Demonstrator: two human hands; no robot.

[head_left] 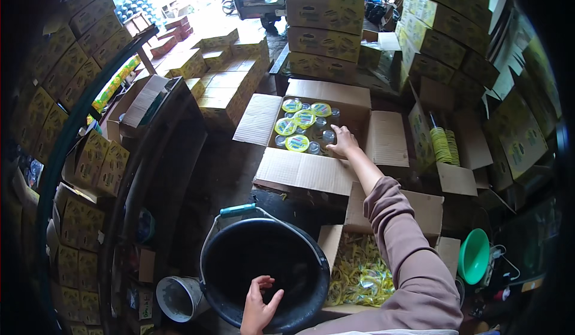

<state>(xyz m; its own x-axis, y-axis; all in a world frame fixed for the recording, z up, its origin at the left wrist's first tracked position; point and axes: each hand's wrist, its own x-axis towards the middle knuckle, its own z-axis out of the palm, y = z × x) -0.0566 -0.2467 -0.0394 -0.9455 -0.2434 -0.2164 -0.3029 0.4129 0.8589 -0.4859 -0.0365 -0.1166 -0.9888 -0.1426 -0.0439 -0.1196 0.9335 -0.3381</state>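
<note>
An open carton [275, 160] on the dark bench holds several sealed plastic cups with yellow-green printed lids [304, 117]. Clear cup bottoms show between them, so some cups stand upside down. Inside the carton, my right hand [344, 142] has its thumb and fingers around a clear plastic cup [328, 136]. My left hand [262, 306] is over the near part of a large black bucket [311, 239], its thumb apart from slightly bent fingers and nothing in it. The bucket's deep inside is too dark to make out. Its wire handle has a teal grip [238, 209].
Beside the bucket, a carton [330, 245] holds crumpled yellow and clear wrappers [362, 272]. At right are a green bowl [474, 256] and a carton with stacked yellow lids [442, 146]. A grey pail [178, 299] sits left of the bucket. Stacked printed cartons [326, 32] stand behind.
</note>
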